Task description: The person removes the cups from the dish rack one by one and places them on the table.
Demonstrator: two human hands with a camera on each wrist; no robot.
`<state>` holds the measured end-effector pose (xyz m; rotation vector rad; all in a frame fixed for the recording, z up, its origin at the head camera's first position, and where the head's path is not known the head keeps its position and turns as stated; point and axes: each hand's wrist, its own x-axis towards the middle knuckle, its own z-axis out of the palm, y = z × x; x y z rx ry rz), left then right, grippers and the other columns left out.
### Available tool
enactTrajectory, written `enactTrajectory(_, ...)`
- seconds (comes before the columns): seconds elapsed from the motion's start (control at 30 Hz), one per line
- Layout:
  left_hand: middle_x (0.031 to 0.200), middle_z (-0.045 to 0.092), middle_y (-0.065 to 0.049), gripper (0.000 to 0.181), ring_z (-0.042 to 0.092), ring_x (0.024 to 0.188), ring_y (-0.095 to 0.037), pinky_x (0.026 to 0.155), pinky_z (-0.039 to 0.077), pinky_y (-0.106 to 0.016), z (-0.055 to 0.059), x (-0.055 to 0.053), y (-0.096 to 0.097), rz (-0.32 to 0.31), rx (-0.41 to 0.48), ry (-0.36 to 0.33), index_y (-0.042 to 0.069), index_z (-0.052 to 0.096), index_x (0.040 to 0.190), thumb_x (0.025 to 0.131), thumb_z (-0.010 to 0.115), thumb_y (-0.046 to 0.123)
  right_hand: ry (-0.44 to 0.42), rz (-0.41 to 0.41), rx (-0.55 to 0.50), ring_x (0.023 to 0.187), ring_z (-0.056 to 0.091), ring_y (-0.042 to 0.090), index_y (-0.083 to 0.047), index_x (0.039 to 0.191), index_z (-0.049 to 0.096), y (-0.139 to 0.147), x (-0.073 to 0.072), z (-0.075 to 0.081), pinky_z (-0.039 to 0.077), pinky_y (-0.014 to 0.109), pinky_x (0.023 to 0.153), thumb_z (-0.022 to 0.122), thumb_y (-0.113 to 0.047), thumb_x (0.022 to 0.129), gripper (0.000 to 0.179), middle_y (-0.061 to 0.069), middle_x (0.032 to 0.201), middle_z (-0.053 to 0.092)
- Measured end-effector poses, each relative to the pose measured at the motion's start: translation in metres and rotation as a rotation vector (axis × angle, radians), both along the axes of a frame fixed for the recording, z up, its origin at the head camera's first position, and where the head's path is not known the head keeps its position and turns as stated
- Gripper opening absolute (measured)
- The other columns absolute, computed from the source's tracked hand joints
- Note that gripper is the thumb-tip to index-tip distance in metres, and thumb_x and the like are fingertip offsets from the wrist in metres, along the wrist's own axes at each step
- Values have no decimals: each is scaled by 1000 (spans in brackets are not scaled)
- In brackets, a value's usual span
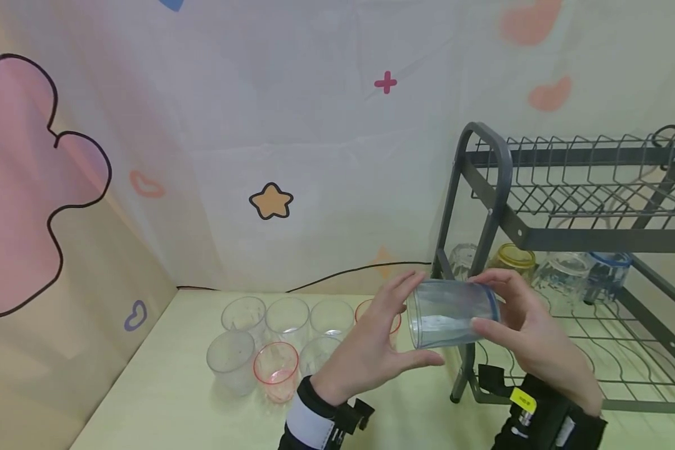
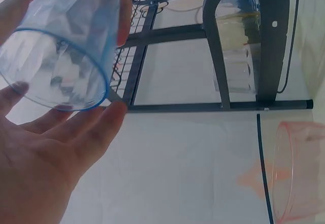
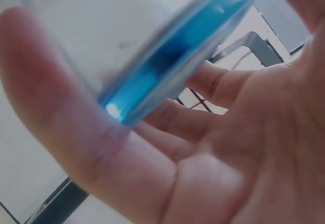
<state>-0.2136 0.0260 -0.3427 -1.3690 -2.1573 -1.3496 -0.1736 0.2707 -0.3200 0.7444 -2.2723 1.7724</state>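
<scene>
A clear, blue-tinted drinking glass (image 1: 452, 315) is tipped on its side in the air, left of the rack. My right hand (image 1: 531, 331) pinches its thick blue base end (image 3: 167, 59) between thumb and fingers. At the opposite end, my left hand (image 1: 365, 344) is spread around the mouth, thumb below and fingers above. In the left wrist view, its fingertips lie right at the blue rim (image 2: 76, 107). Behind that hand, a red-rimmed glass (image 1: 396, 322) is partly hidden.
Several clear glasses (image 1: 230, 359) and a red-rimmed one (image 1: 277, 372) stand mouth up on the table, left. At right, a two-tier grey wire rack (image 1: 602, 239) holds upturned glasses on its lower tier, including a yellow one (image 1: 515, 257) and a blue one (image 1: 610, 269).
</scene>
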Motion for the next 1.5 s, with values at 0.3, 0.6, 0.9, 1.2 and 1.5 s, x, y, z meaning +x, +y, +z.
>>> enactTrajectory(0.3, 146, 37, 3, 88, 44, 125, -12, 95, 47, -27, 0, -8, -12, 2, 48, -37, 24, 36, 149, 76, 86, 19, -36, -65, 135, 112, 53, 36, -13, 136, 37, -13, -5, 9, 56, 35, 78, 63, -2, 93, 51, 18, 139, 37)
enactTrajectory(0.6, 145, 38, 4, 85, 43, 127, -13, 99, 45, -33, 1, -13, -22, 61, 11, -3, 25, 42, 147, 75, 87, 23, -84, -131, 216, 126, 43, 45, -12, 144, 36, -15, -8, 12, 55, 36, 79, 66, -15, 94, 58, 17, 141, 40)
enactTrajectory(0.9, 146, 38, -1, 83, 47, 126, -19, 94, 48, -33, -1, -14, -27, 103, -88, -7, 25, 44, 146, 75, 86, 22, -142, -239, 213, 109, 60, 32, -7, 142, 37, -1, -4, 9, 57, 36, 78, 58, -27, 100, 51, 20, 135, 45)
enactTrajectory(1.2, 142, 43, -4, 80, 49, 123, -19, 95, 48, -32, -14, -9, -33, 135, -293, 15, 25, 45, 146, 76, 84, 31, -71, -429, 366, 104, 60, 18, -5, 139, 42, 25, -3, -1, 54, 37, 77, 52, -29, 103, 44, 20, 131, 51)
enactTrajectory(1.5, 143, 42, -7, 78, 44, 128, -18, 99, 43, -27, -24, -12, -35, 81, -399, 25, 19, 46, 146, 78, 83, 21, -82, -544, 505, 120, 44, 49, -4, 141, 40, 30, -25, 8, 45, 61, 80, 50, -43, 101, 56, 27, 133, 48)
